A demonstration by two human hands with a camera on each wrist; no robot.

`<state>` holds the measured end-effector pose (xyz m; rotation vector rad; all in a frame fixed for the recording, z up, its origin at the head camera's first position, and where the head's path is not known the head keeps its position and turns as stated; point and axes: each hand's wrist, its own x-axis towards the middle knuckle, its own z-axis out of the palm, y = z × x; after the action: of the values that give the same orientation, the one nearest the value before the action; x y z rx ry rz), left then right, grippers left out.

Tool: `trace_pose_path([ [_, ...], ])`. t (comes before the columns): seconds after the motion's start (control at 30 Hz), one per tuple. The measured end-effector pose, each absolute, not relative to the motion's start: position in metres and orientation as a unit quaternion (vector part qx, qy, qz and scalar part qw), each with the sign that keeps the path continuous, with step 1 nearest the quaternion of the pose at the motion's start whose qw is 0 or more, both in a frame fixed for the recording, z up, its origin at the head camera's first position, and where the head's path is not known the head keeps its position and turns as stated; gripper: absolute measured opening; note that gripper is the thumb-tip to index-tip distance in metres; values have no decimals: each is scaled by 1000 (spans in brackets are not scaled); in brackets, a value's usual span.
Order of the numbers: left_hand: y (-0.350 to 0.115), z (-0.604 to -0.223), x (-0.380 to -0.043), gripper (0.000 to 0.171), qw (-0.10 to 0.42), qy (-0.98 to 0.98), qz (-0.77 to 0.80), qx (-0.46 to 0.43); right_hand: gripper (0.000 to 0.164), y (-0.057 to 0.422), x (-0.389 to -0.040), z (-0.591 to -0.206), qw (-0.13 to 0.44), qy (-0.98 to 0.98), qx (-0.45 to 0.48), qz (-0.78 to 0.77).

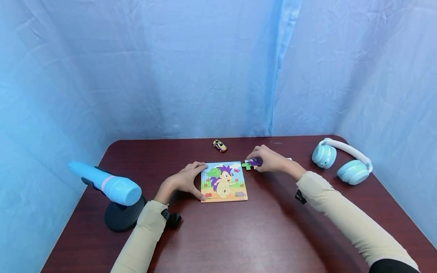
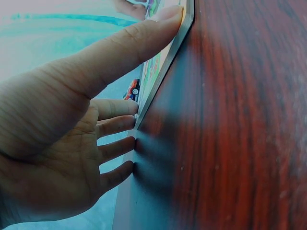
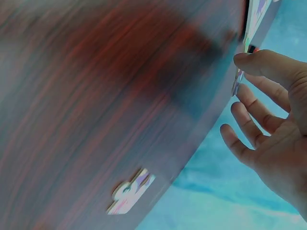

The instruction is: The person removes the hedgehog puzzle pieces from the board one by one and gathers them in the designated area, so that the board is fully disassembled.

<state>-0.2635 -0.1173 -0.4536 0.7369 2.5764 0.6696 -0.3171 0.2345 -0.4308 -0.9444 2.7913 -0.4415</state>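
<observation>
A square puzzle board [image 1: 224,182] with a purple-haired hedgehog picture lies flat on the table. At its left edge is my left hand [image 1: 187,179]. The thumb [image 2: 158,26] rests on the board's near left corner, while the other fingers stretch, nearly straight, along the far left side. Just right of the board, my right hand [image 1: 268,159] pinches a purple and green puzzle piece [image 1: 252,163] between thumb and fingers. In the right wrist view this piece [image 3: 236,82] shows nearly edge-on. Another loose puzzle piece [image 3: 132,192] lies on the table, mostly hidden behind the right hand in the head view.
A small toy car [image 1: 219,146] sits beyond the board. To the left, a blue microphone-shaped object [image 1: 114,187] is mounted on a round black stand [image 1: 124,215]. Light-blue headphones [image 1: 353,171] lie at the right. Blue curtains [image 1: 191,76] surround the dark wooden table [image 1: 232,235].
</observation>
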Motion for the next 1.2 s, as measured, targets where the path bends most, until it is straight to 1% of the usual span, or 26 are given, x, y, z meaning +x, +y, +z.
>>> trace_pose_path([
  [0.13,-117,-453,-263,113,188,916,239,262,37,249,-318,-432,82,933,-316,-153],
  [0.63,-116,-453,-263,113,187,917,239,259,33,292,-321,-444,41,932,-317,-169],
  [0.87,-116,-454,-262,113,188,917,239,258,33,303,-323,-447,47,936,-303,-172],
  [1.2,-116,-453,-262,113,189,916,243,258,35,308,-325,-448,48,931,-313,-184],
])
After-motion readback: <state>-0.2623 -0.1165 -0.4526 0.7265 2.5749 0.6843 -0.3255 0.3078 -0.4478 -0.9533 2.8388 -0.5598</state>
